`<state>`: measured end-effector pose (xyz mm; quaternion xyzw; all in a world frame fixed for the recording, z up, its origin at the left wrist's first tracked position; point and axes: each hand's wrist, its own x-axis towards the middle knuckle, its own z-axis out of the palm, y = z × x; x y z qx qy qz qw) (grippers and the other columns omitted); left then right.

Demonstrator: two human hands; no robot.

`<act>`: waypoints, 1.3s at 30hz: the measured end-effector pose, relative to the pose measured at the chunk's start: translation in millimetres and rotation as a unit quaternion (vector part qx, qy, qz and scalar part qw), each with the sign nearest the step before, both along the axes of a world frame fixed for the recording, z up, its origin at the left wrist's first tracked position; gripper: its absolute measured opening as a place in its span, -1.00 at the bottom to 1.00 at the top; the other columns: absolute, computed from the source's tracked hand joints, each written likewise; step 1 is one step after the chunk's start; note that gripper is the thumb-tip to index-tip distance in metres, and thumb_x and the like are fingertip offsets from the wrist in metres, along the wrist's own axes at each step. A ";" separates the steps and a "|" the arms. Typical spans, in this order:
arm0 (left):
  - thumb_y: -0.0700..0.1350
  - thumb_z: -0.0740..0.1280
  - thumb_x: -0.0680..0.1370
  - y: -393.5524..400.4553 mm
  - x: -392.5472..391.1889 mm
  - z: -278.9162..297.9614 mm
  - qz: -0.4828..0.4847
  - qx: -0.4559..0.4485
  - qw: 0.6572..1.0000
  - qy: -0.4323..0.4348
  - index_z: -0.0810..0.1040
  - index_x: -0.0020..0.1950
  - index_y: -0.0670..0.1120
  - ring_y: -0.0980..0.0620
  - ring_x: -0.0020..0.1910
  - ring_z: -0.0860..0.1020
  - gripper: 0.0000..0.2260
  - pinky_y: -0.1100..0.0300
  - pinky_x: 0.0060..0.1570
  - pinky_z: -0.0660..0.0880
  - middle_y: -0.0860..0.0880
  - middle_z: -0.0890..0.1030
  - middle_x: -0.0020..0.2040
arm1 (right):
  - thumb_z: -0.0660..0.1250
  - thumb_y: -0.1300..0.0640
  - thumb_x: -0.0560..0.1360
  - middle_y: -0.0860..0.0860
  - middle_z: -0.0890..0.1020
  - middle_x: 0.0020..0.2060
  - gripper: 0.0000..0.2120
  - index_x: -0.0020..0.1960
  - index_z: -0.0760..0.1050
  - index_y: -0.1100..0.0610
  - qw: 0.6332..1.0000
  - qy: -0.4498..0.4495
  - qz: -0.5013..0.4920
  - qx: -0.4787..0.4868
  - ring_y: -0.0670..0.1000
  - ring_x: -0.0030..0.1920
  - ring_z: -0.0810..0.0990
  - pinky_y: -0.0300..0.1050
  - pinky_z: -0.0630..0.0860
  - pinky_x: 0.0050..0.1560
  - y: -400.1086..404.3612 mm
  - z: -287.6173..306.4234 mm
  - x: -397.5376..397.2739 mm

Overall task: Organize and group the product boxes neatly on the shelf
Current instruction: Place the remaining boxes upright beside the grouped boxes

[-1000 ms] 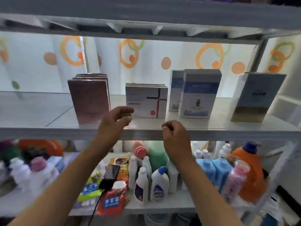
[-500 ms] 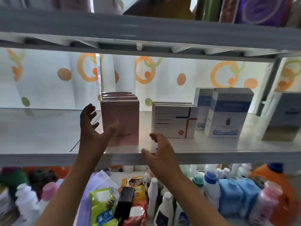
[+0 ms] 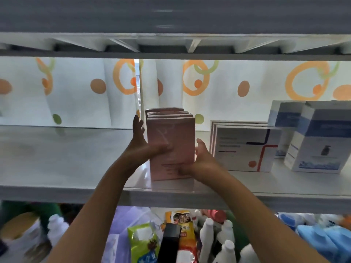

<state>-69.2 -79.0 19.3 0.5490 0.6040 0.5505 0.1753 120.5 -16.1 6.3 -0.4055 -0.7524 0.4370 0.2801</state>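
A row of several upright pink boxes [image 3: 176,137] stands on the white shelf [image 3: 76,158], one behind the other. My left hand [image 3: 142,147] presses flat against the row's left side, thumb across the front box. My right hand [image 3: 199,160] clasps the front box's lower right edge. To the right stand flat white boxes with red and blue lines [image 3: 245,149], then taller white-and-blue boxes [image 3: 319,145], with more of them behind.
The shelf above [image 3: 171,18] hangs low overhead. The lower shelf holds white bottles [image 3: 224,242], blue jugs [image 3: 322,242], snack bags [image 3: 142,243] and a black device [image 3: 169,242]. A curtain with orange rings hangs behind the shelf.
Both hands rose from the shelf's front edge and closed on the pink boxes from either side. The view moved closer and shifted left.
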 end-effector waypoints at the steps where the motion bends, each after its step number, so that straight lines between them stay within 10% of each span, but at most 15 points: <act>1: 0.27 0.63 0.09 3.7 -4.6 1.2 -0.013 -0.008 1.000 -0.007 -0.19 0.44 0.41 -0.02 0.49 0.26 0.21 -0.17 0.42 0.27 0.04 0.22 0.54 | 0.61 0.17 0.20 -0.01 0.47 0.31 0.17 0.56 -0.08 -0.10 1.000 0.004 0.013 -0.011 0.09 0.26 0.51 0.09 0.52 0.24 4.3 0.8 -1.6; 14: -0.03 0.62 0.26 27.9 -4.9 -8.4 -0.026 0.029 0.997 -0.065 0.48 0.22 0.12 0.10 -0.01 0.64 -0.41 0.28 -0.17 0.59 0.13 0.65 0.00 | 0.55 0.06 0.20 -0.11 0.57 0.18 -0.17 0.39 0.26 -0.15 0.995 0.082 0.045 0.042 -0.02 0.12 0.60 0.06 0.58 0.17 22.6 -17.1 -25.4; 22: -0.12 0.57 0.25 14.8 -4.1 -9.7 -0.060 0.029 0.993 -0.099 0.51 0.19 0.13 0.05 0.02 0.64 -0.45 0.20 -0.08 0.60 0.05 0.66 0.02 | 0.66 -0.06 0.18 -0.03 0.23 0.49 0.23 0.57 -0.11 -0.03 0.997 0.058 0.032 0.028 0.06 0.47 0.27 0.03 0.33 0.40 16.2 -9.3 -20.8; 39: 0.24 0.42 0.33 -22.5 78.0 -13.6 -0.078 0.077 0.966 -0.235 0.53 0.24 -0.01 -0.08 0.04 0.66 -0.44 0.03 -0.03 0.60 -0.07 0.68 0.06 | 0.64 0.29 0.10 -0.03 0.63 0.08 -0.16 0.29 0.39 -0.01 0.986 0.157 0.043 -0.021 0.02 0.09 0.61 -0.04 0.64 0.03 -13.9 -14.2 23.0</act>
